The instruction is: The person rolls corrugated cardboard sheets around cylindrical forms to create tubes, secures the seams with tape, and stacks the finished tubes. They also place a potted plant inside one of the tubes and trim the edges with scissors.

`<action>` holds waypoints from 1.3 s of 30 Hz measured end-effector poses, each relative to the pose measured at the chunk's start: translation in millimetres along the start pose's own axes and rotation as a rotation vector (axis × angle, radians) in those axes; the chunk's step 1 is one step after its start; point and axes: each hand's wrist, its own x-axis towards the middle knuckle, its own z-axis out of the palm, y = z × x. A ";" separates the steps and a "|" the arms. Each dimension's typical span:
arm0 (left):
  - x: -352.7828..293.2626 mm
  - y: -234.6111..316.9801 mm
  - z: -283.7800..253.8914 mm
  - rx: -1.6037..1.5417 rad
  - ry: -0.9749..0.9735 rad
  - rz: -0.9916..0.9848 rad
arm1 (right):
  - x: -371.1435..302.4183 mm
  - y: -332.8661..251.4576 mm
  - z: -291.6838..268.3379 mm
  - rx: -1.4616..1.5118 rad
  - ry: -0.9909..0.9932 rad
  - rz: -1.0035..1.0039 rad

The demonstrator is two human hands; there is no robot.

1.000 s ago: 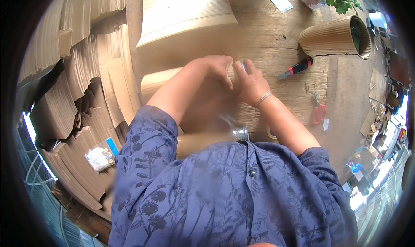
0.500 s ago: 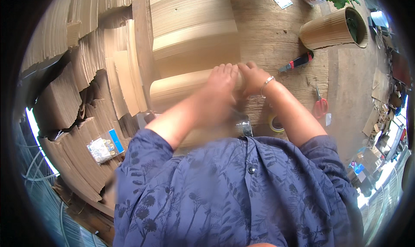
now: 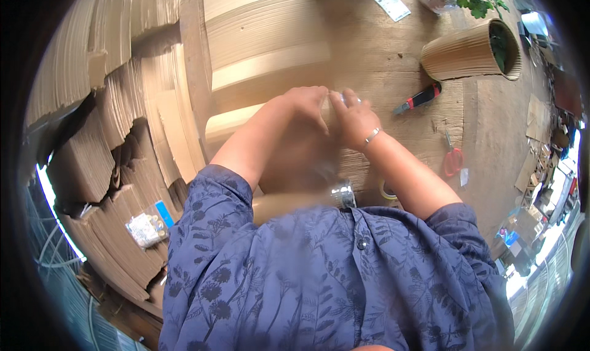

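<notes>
A strip of brown corrugated cardboard (image 3: 264, 28) runs away from me, and its near end is curled into a roll (image 3: 230, 123). My left hand (image 3: 307, 102) is bent over the right end of this roll, fingers curved around the cardboard and thumb side mostly hidden. Just beside it, at the cardboard's right edge, my right hand (image 3: 355, 117) has its fingers apart and somewhat blurred; a silver bangle circles that wrist. Close to my body, a clear plastic object (image 3: 343, 195) pokes out past the cardboard, most of it covered.
On the wooden table (image 3: 405, 56) lie a utility knife (image 3: 419, 98), red-handled scissors (image 3: 453, 160) and a tape roll (image 3: 387, 191). A corrugated cardboard tube (image 3: 458, 53) is at the far right, near a green plant (image 3: 473, 0). Stacked cardboard (image 3: 92, 136) and a small plastic bag (image 3: 146, 229) are left.
My left hand has gone from lying flat on the roll to arching at its right end. My right hand has shifted slightly nearer and left, its fingers lifting and spreading.
</notes>
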 end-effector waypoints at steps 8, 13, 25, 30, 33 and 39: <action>13.7 -29.2 13.0 0.045 0.316 0.063 | 70.1 -1.0 -56.0 0.037 -0.368 0.048; -6.9 14.8 -1.7 0.286 0.305 -0.111 | 104.6 35.2 -46.3 0.293 -0.310 -0.130; -8.3 -3.2 27.2 -0.033 0.163 0.026 | -0.2 53.8 75.1 1.022 0.116 0.103; -27.4 10.0 72.3 0.094 0.286 -0.027 | -44.4 41.4 70.2 0.772 0.160 0.090; -28.3 12.3 68.6 0.068 0.235 -0.055 | -54.5 20.0 40.2 0.181 0.305 -0.109; -6.9 -7.6 37.9 -0.140 0.031 -0.039 | -23.4 2.7 34.8 -0.045 0.050 -0.072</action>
